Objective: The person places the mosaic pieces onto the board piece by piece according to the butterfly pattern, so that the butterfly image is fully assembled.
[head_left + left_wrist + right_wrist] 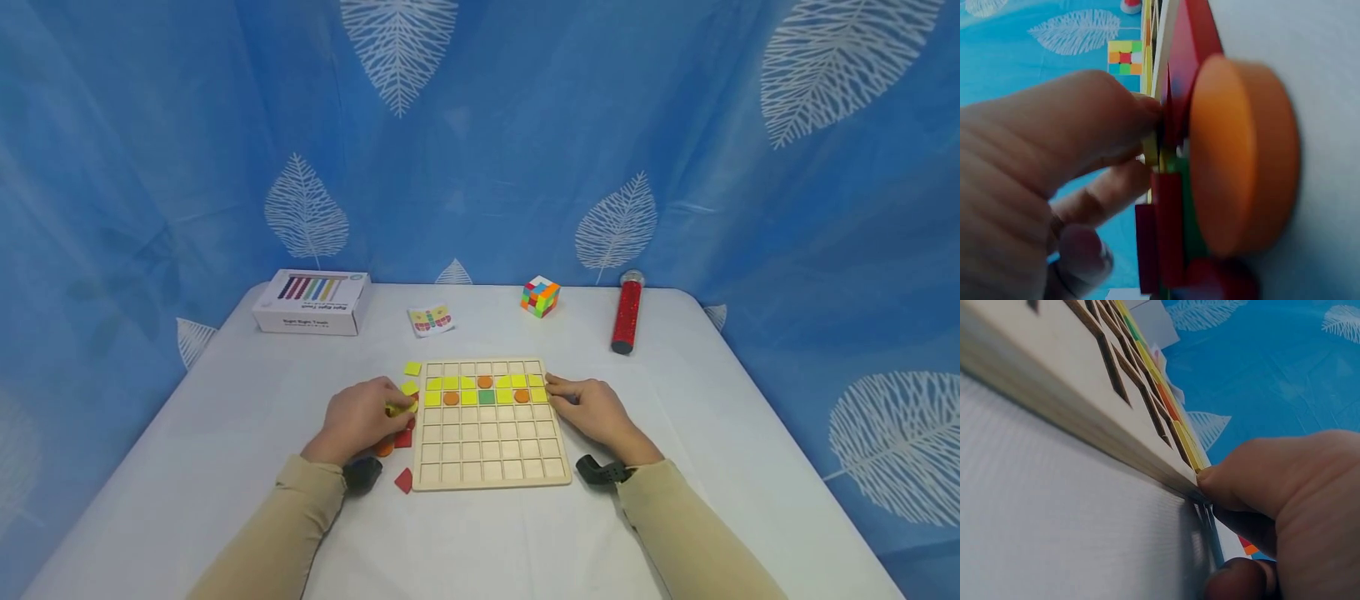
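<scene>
A square wooden grid board lies flat on the table. Two of its rows hold yellow squares, orange discs and a green square. At the board's left edge my left hand is over a loose pile of pieces; its thumb and a finger pinch a yellow piece, partly hidden. Near that hand are an orange disc, red pieces and a red wedge. My right hand grips the board's right edge, thumb on its rim, as the right wrist view shows.
Behind the board stand a white box, a small picture card, a puzzle cube and a red glittery tube. A loose yellow square lies beside the board's upper left corner. Blue leaf-patterned cloth hangs behind the table.
</scene>
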The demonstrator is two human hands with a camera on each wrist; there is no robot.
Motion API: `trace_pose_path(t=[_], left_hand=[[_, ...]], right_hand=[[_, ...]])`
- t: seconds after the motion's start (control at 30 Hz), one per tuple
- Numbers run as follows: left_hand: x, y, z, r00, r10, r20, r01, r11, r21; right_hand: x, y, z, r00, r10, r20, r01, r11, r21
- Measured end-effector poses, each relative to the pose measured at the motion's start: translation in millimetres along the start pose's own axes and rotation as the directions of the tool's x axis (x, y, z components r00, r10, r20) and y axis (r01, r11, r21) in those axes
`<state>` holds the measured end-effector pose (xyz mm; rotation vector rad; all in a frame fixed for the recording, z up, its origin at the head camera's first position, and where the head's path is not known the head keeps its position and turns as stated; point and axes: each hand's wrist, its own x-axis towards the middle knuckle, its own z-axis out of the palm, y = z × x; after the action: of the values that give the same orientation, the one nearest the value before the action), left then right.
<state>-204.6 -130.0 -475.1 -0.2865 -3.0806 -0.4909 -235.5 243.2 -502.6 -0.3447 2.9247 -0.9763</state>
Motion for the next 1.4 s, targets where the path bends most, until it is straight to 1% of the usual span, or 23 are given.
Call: trace_pose_path(t=[0.1,0.17,0.27,0.37,0.43,0.5,0.6,0.7,0.8,0.97,1.2,1.4], left_hand=[[-1.2,-0.1,-0.7,0.998,0.061,-0.029,-0.059,0.997,0.058],[-1.8,-0.6,-0.6,0.992,0.111,-0.062,-0.104,0.989,0.110],[-3.1,-0.4,0.3,0.977,0.175,-0.119,-0.156,0.975,0.157],[-4.5,0.4,2.0,0.959,0.240,-0.153,-0.218,0.965,0.143],[-5.2,0.9,3.8,0.948,0.283,-0.146,-0.269,0.957,0.113],[-5.6,0.8,5.4,0.935,0.331,-0.128,-0.320,0.942,0.096],[-5.9,0.0,7.7,0.915,0.390,-0.101,-0.380,0.919,0.101],[-5.9,-0.5,8.5,0.896,0.435,-0.092,-0.424,0.898,0.118],[-4.8,0.1,8.6,0.883,0.462,-0.084,-0.450,0.884,0.128],[-2.0,1.2,8.8,0.878,0.473,-0.072,-0.462,0.878,0.126],[1.5,3.1,11.2,0.892,0.446,-0.071,-0.430,0.886,0.171],[1.8,2.1,11.2,0.903,0.425,-0.068,-0.411,0.898,0.159]], right_hand=[[0,0,0.2,1.000,0.005,-0.001,-0.005,1.000,0.003],[0,0,0.4,1.000,0.011,0.000,-0.011,1.000,0.007],[0,0,0.7,1.000,0.016,0.000,-0.016,1.000,0.014],[0,0,0.9,1.000,0.018,-0.001,-0.018,1.000,0.015],[0,0,1.3,1.000,0.019,-0.003,-0.019,1.000,0.012],[0,0,1.7,1.000,0.019,-0.003,-0.019,1.000,0.012],[0,-1,2.1,1.000,0.016,-0.003,-0.016,1.000,0.012],[0,-1,2.2,1.000,0.011,-0.002,-0.011,1.000,0.015],[0,-1,1.9,1.000,0.012,-0.004,-0.012,1.000,0.024],[0,0,1.5,1.000,0.016,-0.008,-0.016,0.999,0.028],[-1,-2,1.0,1.000,0.026,-0.009,-0.026,0.999,0.024],[-1,-4,1.4,1.000,0.021,-0.011,-0.020,0.999,0.031]])
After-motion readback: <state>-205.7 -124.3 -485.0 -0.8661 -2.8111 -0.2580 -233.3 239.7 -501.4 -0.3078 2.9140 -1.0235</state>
